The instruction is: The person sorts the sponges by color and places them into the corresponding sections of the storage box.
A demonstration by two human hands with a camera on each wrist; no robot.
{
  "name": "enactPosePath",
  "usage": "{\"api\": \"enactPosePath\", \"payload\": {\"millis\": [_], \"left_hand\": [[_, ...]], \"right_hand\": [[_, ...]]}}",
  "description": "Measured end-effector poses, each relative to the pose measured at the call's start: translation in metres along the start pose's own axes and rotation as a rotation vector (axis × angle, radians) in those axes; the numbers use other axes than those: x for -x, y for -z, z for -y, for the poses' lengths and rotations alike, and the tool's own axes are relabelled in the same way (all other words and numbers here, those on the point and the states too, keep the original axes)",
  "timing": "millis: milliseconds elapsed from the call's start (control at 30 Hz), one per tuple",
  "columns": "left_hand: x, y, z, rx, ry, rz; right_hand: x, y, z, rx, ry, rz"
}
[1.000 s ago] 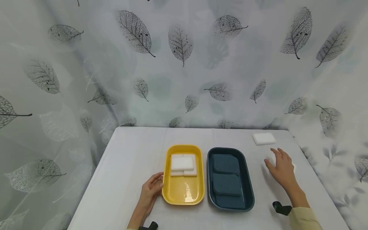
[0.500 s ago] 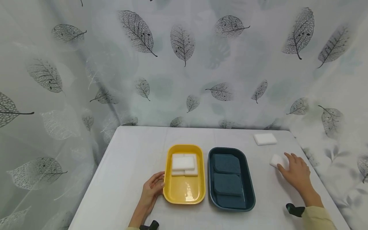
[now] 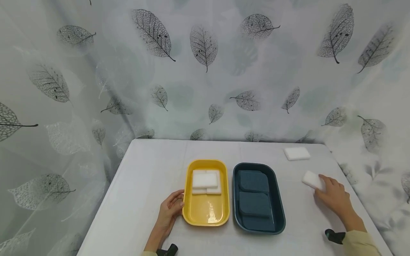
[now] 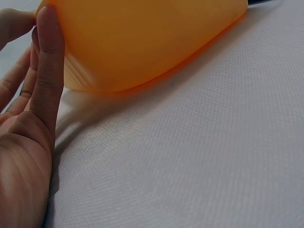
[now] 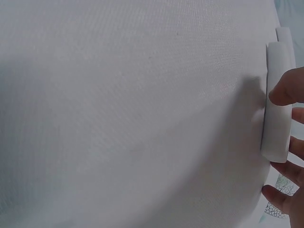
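My left hand (image 3: 169, 212) grips the left rim of a yellow tray (image 3: 207, 216); in the left wrist view its thumb lies against the tray's outer wall (image 4: 142, 47). White sponges (image 3: 204, 180) lie overlapped in the tray's far half. On the table's right side my right hand (image 3: 337, 196) pinches a white rectangular sponge (image 3: 312, 179). The right wrist view has the thumb (image 5: 287, 88) on the near edge of that sponge (image 5: 278, 137), the other fingers behind it.
A dark blue tray (image 3: 277, 227) with two dark blue sponges (image 3: 254, 204) in it stands right of the yellow one. Another white sponge (image 3: 297, 153) lies at the table's far right. Leaf-patterned curtains (image 3: 179, 78) hang behind the white-covered table (image 3: 144, 170).
My right hand has moved right and closed on the white sponge, which has turned slightly. The left hand has stayed at the yellow tray's rim.
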State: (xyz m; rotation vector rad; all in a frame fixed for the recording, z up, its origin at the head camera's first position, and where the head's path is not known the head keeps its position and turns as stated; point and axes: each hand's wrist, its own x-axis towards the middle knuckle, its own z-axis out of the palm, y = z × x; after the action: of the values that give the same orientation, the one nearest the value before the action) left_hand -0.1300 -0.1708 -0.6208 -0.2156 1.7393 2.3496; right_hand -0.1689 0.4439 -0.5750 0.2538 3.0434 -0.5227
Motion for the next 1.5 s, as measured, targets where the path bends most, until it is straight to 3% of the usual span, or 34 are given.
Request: {"api": "enactPosePath", "payload": {"millis": [333,633,967,1333,1500], "left_hand": [[0.001,-0.002,-0.001,0.005,0.012,-0.011],[0.000,-0.001,-0.004,-0.001,0.009,-0.007],[0.000,-0.001,-0.004,-0.013,-0.001,0.016],[0.002,0.000,-0.003,-0.003,-0.006,0.026],[0.000,0.000,-0.002,0.003,-0.016,0.032]], "right_hand": [[0.003,-0.005,0.004,-0.023,0.004,-0.041],[0.001,-0.013,0.026,-0.094,0.051,-0.088],[0.004,-0.018,0.076,-0.214,0.181,-0.179],[0.021,-0.007,0.144,-0.319,0.266,-0.120],[0.031,-0.009,0.176,-0.336,0.357,-0.127]]}}
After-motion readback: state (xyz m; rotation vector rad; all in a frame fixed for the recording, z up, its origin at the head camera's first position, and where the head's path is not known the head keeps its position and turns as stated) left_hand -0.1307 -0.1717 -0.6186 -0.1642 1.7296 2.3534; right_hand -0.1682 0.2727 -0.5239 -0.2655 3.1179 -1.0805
